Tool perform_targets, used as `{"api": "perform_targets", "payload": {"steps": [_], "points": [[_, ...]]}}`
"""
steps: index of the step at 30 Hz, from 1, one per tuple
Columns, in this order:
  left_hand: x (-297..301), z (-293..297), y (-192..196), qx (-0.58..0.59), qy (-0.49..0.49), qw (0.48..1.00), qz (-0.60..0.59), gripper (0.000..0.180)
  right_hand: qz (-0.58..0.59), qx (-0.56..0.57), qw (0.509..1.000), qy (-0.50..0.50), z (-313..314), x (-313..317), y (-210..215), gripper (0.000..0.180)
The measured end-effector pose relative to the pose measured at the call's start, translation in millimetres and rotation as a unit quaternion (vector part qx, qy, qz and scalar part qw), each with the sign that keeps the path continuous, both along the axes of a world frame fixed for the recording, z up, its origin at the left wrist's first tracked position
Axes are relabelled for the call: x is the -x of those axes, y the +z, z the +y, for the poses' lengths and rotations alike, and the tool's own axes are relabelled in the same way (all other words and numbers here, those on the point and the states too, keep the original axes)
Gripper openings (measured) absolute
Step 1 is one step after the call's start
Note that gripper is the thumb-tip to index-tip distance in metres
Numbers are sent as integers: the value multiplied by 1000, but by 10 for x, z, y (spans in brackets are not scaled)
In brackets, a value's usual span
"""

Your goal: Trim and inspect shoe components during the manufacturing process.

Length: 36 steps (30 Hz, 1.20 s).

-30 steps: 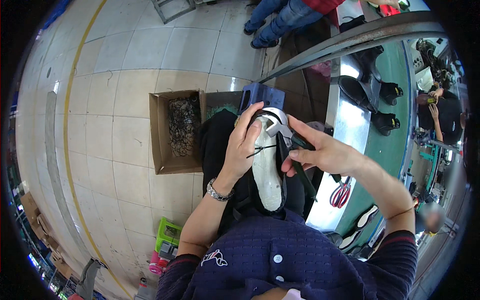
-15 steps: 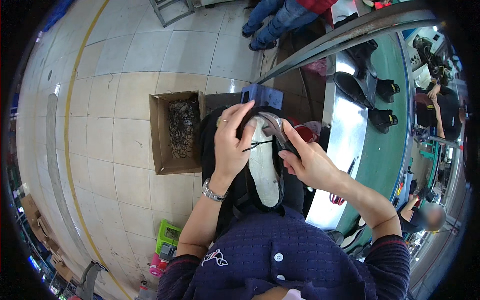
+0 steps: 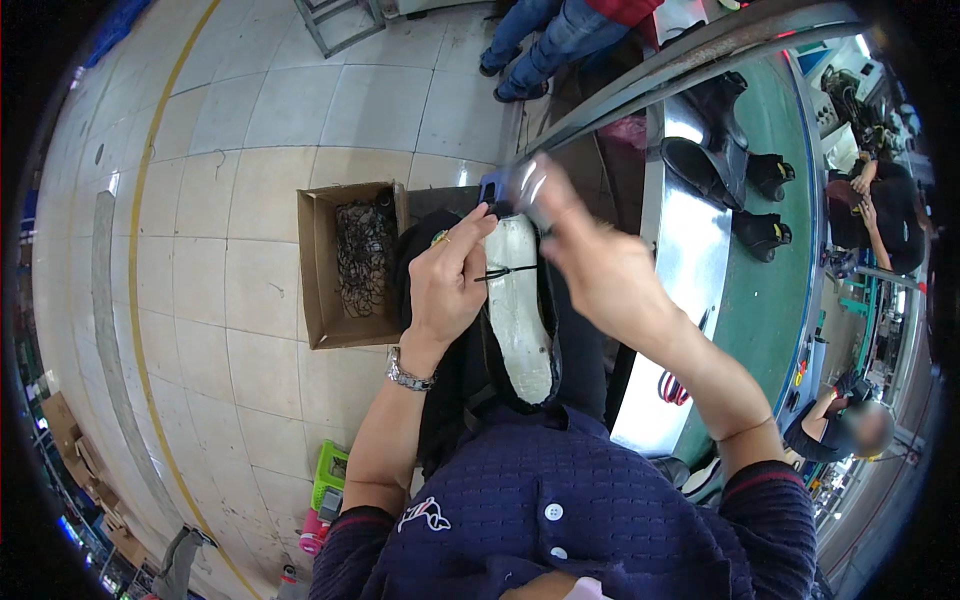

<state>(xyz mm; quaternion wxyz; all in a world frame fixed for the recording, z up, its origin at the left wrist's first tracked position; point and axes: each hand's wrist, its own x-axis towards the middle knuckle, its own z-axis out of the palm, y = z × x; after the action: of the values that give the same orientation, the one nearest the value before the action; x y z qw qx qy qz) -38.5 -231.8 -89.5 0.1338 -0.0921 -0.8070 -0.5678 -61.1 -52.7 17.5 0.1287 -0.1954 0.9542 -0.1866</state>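
A black shoe upper (image 3: 550, 378) lies sole up in my lap, around a pale, worn-looking bottom (image 3: 520, 330). A thin black cord (image 3: 508, 271) is tied across it. My left hand (image 3: 445, 283) is closed at the toe end, its fingertips pinching the upper's dark edge. My right hand (image 3: 612, 275) is closed around metal-jawed pincers (image 3: 527, 186), just above and beyond the toe. Motion smears the hand and tool, so whether the jaws touch the upper cannot be made out.
Left of my knees stands a cardboard box (image 3: 312, 285) holding tangled dark cords. A blue plastic crate (image 3: 490, 186) is beyond the toe. To the right, a metal-edged bench (image 3: 665, 325) runs beside a green surface (image 3: 735, 300) bearing black boots (image 3: 700, 165). Other people work farther right.
My right hand has swung the pincers away from me, up past the toe, and now blurs. My left hand and the shoe have shifted slightly left; the left fingers have drawn closer together.
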Motion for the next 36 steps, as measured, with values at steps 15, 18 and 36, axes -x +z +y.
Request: {"api": "perform_targets", "payload": {"steps": [15, 18, 36], "points": [[-39, -17, -26, -20, 42, 998, -32, 22, 35, 29, 997, 69, -43, 41, 190, 75], [-50, 10, 66, -15, 33, 997, -71, 19, 91, 130, 987, -12, -29, -68, -26, 73], [-671, 121, 305, -380, -129, 789, -466, 78, 41, 193, 974, -115, 691, -495, -125, 80]]}}
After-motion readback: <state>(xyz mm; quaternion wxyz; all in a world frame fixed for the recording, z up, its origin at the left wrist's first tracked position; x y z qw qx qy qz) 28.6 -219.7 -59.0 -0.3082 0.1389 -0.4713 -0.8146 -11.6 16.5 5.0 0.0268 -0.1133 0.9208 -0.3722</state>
